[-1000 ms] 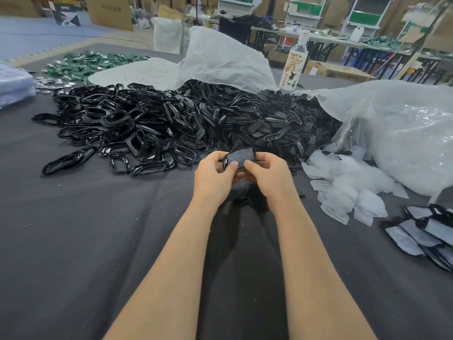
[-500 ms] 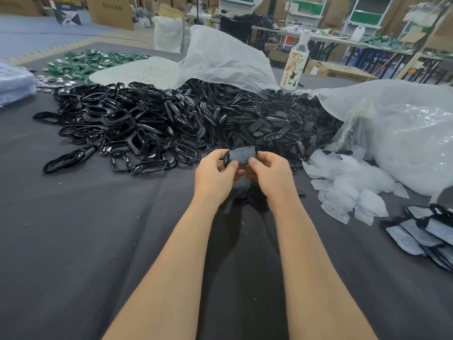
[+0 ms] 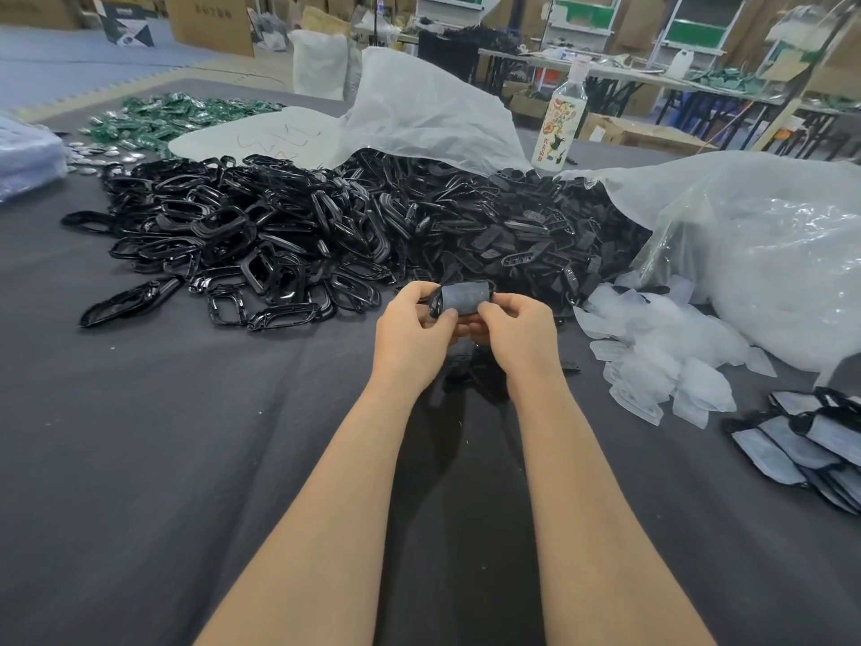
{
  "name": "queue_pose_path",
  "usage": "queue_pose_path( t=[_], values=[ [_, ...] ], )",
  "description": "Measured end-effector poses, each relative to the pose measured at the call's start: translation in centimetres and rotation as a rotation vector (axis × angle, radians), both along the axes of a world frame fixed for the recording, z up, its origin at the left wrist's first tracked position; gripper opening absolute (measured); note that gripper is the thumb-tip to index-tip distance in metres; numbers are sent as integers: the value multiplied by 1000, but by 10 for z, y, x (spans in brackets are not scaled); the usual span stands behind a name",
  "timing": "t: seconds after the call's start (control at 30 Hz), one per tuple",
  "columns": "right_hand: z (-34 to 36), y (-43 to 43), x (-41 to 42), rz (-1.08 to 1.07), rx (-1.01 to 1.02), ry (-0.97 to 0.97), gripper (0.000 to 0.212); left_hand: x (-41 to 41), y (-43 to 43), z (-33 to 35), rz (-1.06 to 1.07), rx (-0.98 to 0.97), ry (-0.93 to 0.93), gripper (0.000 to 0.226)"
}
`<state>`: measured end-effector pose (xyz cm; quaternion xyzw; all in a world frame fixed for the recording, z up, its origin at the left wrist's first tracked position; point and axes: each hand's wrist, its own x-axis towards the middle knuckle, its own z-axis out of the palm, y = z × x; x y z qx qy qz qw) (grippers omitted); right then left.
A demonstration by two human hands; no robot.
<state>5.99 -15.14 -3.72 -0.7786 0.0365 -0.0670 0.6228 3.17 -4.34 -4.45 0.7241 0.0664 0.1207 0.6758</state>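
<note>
Two hands on one small job: the left hand (image 3: 410,331) and right hand (image 3: 524,331) each pinch the black plastic piece (image 3: 434,301) between thumb and curled fingers. They hold it just above the dark tablecloth (image 3: 140,459), in front of the heap of black frames (image 3: 326,235). Over the last second the frosted sleeve (image 3: 466,296) has crept further across it. It was glossy black then and is mostly dull grey now, with only the left end bare. Nearly bagged, I'd say, and probably bound for the finished stack (image 3: 801,442) beside the empty pouches (image 3: 661,352).
</note>
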Motion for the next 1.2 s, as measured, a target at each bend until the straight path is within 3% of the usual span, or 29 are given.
queue_pose_path(
  t=[0.37,0.53,0.7,1.07,1.2],
  values=[
    [2,2,-2,59,142,-20,12,2,-1,0,-59,-59,28,27],
    [2,3,-4,84,120,-46,12,0,1,2,-6,-101,-9,11],
    [2,3,-5,115,124,-33,8,-1,3,2,27,-91,0,10],
    [2,4,-3,71,184,-77,21,-3,1,5,24,-148,9,15],
    [1,4,-1,46,200,-68,19,-3,1,3,-28,-68,6,12]
  ],
)
